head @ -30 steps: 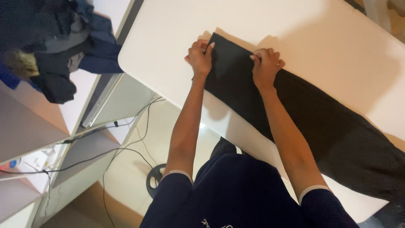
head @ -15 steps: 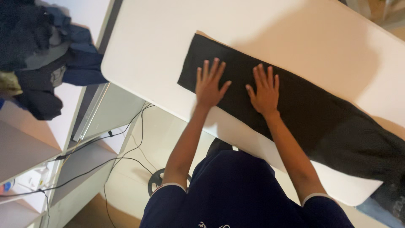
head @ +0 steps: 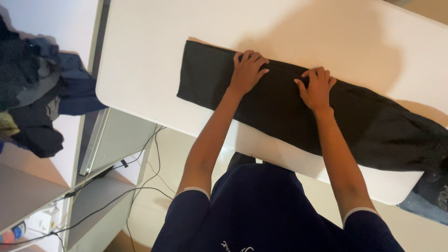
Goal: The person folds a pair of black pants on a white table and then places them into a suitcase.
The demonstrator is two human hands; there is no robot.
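White table (head: 154, 56) with rounded corners. Heap of dark clothes (head: 35, 100) lies on a shelf surface to its side. Black cables (head: 140, 154) trail over a pale tiled floor (head: 161, 184). Grey shelving (head: 28, 186) stands below.

I'm scanning for packages, labels, signs and screens, and there is very little. At the bottom left corner, on the low shelf, a small object (head: 10, 233) shows red and blue; it may be a packet or bottle, but it is too small and cut off by the frame for me to tell. On the person's dark blue shirt, white print (head: 235, 247) sits at the bottom edge, only partly in view. I see no screens and no signs.
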